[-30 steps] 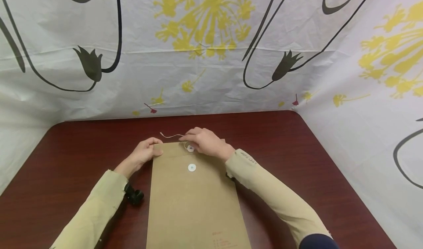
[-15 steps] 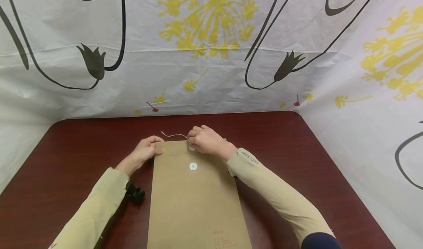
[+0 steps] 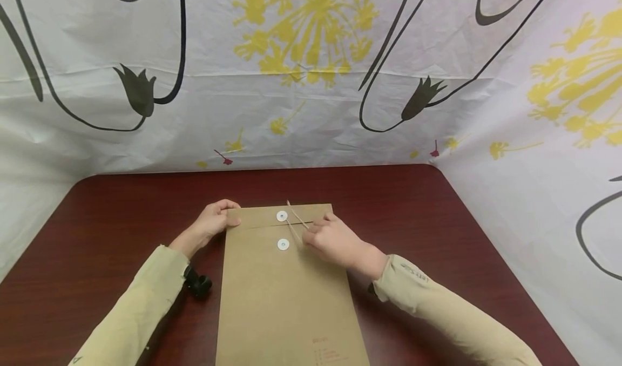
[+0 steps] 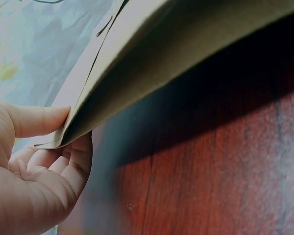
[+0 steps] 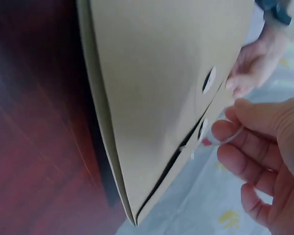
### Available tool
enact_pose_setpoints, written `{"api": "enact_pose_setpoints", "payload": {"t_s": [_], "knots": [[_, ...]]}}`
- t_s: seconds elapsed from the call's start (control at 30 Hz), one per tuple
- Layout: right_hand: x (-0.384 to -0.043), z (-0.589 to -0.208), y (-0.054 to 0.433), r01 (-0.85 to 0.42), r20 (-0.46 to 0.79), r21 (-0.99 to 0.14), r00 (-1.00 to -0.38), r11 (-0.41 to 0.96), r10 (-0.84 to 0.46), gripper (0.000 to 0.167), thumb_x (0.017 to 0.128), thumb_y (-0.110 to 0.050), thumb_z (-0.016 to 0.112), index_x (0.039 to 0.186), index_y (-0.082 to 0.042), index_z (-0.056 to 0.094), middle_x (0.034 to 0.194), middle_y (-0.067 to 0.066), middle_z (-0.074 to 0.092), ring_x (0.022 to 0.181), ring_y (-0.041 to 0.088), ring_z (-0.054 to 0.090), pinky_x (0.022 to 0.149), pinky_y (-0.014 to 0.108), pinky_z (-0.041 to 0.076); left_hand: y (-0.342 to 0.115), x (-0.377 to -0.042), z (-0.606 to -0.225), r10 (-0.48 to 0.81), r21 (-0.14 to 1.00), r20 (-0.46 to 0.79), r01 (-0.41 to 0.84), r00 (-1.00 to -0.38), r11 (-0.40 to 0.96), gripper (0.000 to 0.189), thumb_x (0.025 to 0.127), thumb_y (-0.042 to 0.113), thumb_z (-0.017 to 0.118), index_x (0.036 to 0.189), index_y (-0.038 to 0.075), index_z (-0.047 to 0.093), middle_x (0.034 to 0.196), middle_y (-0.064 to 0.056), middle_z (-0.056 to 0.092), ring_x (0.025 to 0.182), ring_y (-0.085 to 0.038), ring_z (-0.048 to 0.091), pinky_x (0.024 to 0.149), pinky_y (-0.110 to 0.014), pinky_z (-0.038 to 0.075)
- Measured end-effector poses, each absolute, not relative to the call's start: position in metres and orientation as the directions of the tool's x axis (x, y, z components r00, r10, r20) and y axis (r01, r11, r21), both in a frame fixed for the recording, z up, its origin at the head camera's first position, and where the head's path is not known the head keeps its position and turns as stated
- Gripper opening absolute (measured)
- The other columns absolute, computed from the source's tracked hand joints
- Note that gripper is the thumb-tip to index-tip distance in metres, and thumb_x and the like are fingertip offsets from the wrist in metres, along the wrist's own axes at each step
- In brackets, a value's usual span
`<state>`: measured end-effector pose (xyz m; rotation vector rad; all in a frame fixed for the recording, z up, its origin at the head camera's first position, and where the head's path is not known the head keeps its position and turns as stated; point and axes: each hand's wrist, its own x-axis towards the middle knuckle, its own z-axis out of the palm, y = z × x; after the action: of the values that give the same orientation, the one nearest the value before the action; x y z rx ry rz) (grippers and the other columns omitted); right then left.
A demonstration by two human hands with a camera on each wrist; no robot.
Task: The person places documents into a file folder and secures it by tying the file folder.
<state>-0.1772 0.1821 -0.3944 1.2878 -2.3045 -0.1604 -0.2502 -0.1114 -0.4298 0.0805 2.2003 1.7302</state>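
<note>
A brown kraft paper envelope (image 3: 286, 296) lies lengthwise before me, its flap folded down at the far end. An upper white button (image 3: 282, 216) sits on the flap and a lower white button (image 3: 283, 244) on the body. My left hand (image 3: 212, 223) grips the far left corner, thumb (image 4: 44, 120) on top and fingers beneath. To the right of the buttons, my right hand (image 3: 335, 240) pinches a thin string (image 3: 294, 231) that runs from the upper button; its loose end (image 3: 291, 207) sticks out past the fingers. In the right wrist view the string (image 5: 230, 140) crosses the fingers.
The dark red wooden table (image 3: 121, 231) carries the envelope. A white patterned cloth (image 3: 320, 123) hangs behind and at the sides. A black wrist camera (image 3: 198, 284) is strapped at the left sleeve, close to the envelope's left edge.
My right hand has moved from over the upper button towards the right and nearer me, drawing the string along. Both buttons now show. The left hand keeps its grip on the corner.
</note>
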Motion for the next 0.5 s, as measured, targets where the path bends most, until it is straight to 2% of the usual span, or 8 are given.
{"api": "enact_pose_setpoints", "payload": {"t_s": [0.17,0.3,0.5], "knots": [[-0.154,-0.405,0.185,-0.745,0.370,0.378,-0.422,0.549,-0.828,0.021,0.070,-0.010,0.069,0.065,-0.016,0.049,0.055,-0.007,0.051,0.055,0.014,0.045,0.057,0.028,0.030,-0.111,-0.251,-0.428,0.240,0.948,-0.232,-0.164,-0.943,0.273,0.026,0.086,-0.002,0.058,0.110,-0.004,0.050,0.082,0.000,0.064,0.070,-0.011,0.056,0.064,-0.026,0.046],[-0.140,-0.415,0.183,-0.731,0.353,0.408,-0.427,0.547,-0.833,0.017,0.067,-0.013,0.067,0.064,-0.017,0.050,0.054,-0.008,0.049,0.054,0.013,0.045,0.055,0.028,0.029,-0.111,-0.250,-0.426,0.248,0.949,-0.228,-0.158,-0.942,0.271,0.027,0.086,-0.002,0.058,0.112,-0.005,0.050,0.082,0.001,0.064,0.070,-0.010,0.056,0.064,-0.026,0.047],[-0.129,-0.423,0.173,-0.754,0.211,0.356,-0.511,0.552,-0.833,0.011,0.074,-0.022,0.064,0.069,-0.019,0.055,0.055,-0.009,0.049,0.055,0.011,0.047,0.055,0.028,0.032,-0.109,-0.250,-0.427,0.251,0.951,-0.221,-0.151,-0.943,0.269,0.028,0.085,-0.003,0.057,0.112,-0.005,0.050,0.082,0.001,0.064,0.070,-0.010,0.057,0.064,-0.025,0.047]]}}
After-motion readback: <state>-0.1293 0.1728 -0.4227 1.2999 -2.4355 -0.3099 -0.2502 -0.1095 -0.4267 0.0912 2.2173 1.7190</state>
